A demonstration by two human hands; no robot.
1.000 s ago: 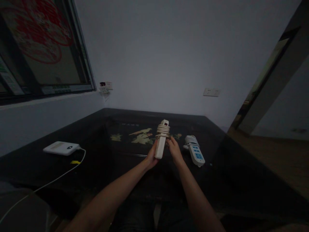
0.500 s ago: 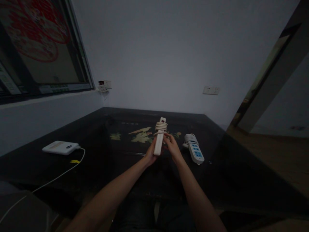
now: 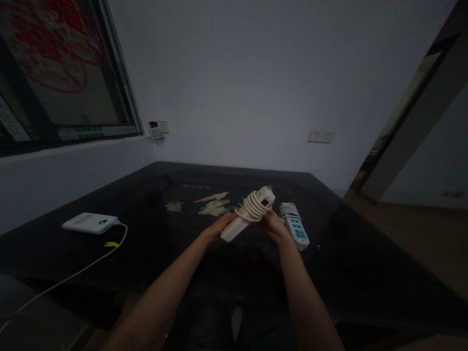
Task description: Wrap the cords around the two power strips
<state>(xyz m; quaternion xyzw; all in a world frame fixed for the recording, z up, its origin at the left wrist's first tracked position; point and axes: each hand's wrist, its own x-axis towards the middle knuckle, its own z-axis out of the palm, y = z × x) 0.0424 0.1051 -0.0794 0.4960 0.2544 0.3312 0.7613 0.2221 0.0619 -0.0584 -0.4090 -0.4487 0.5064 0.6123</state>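
Over the middle of the black bench [image 3: 175, 263], nearer its front edge than its back, the head view shows a white power strip [image 3: 236, 228] held up between the two hands. It lies aslant, its plain end low toward the left edge and its other end raised toward the far right corner. A pale cord [image 3: 253, 207] is wound in several turns round the raised end, with a dark red switch [image 3: 264, 202] showing just past the coil. The left hand [image 3: 218, 226] holds the lower part from behind and the left; the right hand [image 3: 275, 225] holds the wound end from below and the right. Most of the fingers are hidden behind the strip, so how tightly they are curled cannot be told.

Just beside the right hand, toward the bench's right edge, a second power strip [image 3: 298, 231] with blue socket faces rests on the top, its own cord [image 3: 289, 210] wrapped round the end that points to the far edge. Near the left edge lies a flat white device [image 3: 89, 223], a thin white cable [image 3: 87, 267] running from it over the front edge by the near left corner. A small yellow patch [image 3: 111, 244] shows beside that cable. Beyond the hands, toward the far edge, is a bird-and-leaf design [image 3: 215, 202] on the bench top.
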